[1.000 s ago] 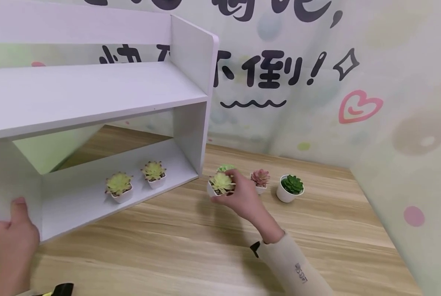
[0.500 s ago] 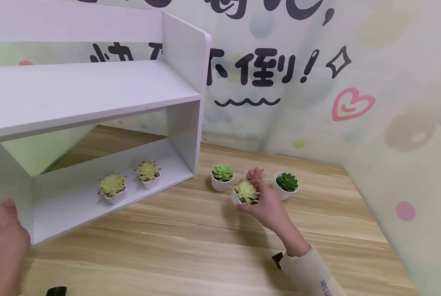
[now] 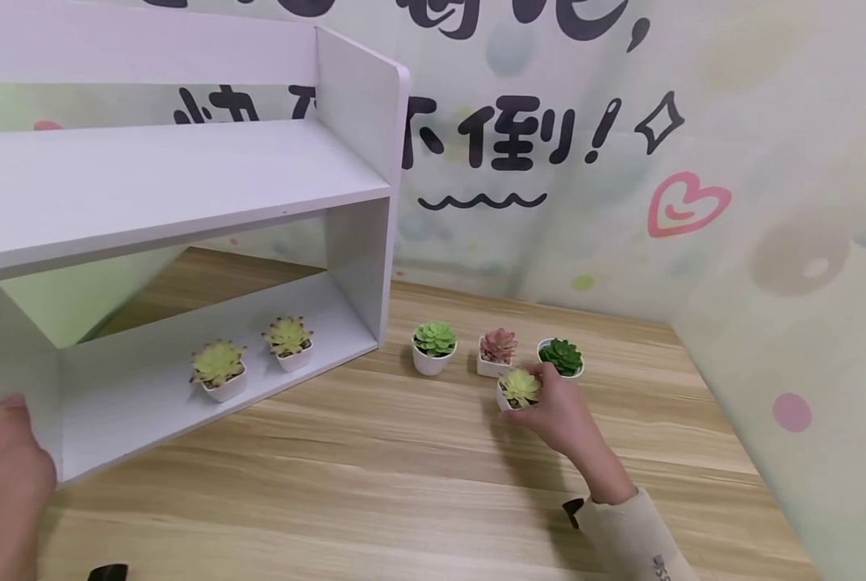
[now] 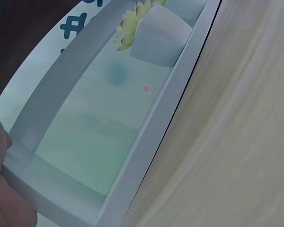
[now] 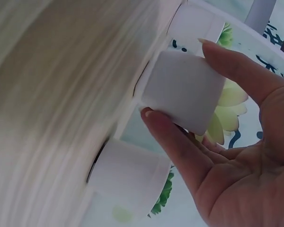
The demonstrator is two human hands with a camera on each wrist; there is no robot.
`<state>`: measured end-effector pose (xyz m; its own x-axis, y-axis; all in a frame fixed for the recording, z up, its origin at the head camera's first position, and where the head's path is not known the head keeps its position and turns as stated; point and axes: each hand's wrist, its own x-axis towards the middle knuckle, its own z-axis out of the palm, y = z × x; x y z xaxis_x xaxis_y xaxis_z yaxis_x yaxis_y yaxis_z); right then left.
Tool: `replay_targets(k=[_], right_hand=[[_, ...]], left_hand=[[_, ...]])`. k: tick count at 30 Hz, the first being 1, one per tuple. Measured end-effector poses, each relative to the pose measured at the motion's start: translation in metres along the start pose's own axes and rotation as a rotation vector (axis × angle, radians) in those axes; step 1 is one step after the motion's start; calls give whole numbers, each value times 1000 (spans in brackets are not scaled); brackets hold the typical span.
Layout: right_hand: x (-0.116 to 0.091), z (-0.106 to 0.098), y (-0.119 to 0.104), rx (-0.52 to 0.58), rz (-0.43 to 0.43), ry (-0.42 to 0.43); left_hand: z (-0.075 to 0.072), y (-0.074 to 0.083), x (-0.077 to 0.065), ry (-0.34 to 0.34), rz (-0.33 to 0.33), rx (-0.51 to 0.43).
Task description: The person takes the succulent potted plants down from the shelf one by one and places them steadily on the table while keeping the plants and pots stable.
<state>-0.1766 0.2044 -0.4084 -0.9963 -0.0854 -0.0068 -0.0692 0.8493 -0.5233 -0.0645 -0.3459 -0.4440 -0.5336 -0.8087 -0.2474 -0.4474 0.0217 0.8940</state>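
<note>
My right hand (image 3: 566, 420) pinches the white pot of a pale yellow-green artificial succulent (image 3: 517, 386) between thumb and fingers. In the right wrist view that square pot (image 5: 182, 90) is close over the tabletop, its leaves pointing away from the table. Just behind it are a pink succulent (image 3: 498, 347) and a dark green one (image 3: 562, 355), partly covered by my hand. At the far left, my left hand (image 3: 11, 468) grips the side panel of a white two-tier shelf (image 3: 186, 173), thumb on the inner face. Two yellow-green succulents with reddish tips (image 3: 217, 363) stand on its lower board.
A light green succulent (image 3: 434, 339) in a round white pot stands right of the shelf on the wood-grain table (image 3: 345, 484). Behind rises a printed wall (image 3: 607, 266) with black lettering. The table's right edge runs along another wall.
My right hand has carried the pale succulent rightward, past the light green one to in front of the pink and dark green ones. My left hand stays on the shelf; the view shifted slightly.
</note>
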Motion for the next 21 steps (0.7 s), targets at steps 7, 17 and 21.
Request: replay_targets(k=[7, 17, 21], right_hand=[[0, -1, 11, -52, 39, -48], [-1, -15, 17, -77, 78, -122], [-1, -22, 20, -98, 81, -137]], left_hand=[[1, -3, 5, 8, -5, 21], [-4, -1, -1, -70, -127, 106], [-7, -2, -2, -121, -175, 133]])
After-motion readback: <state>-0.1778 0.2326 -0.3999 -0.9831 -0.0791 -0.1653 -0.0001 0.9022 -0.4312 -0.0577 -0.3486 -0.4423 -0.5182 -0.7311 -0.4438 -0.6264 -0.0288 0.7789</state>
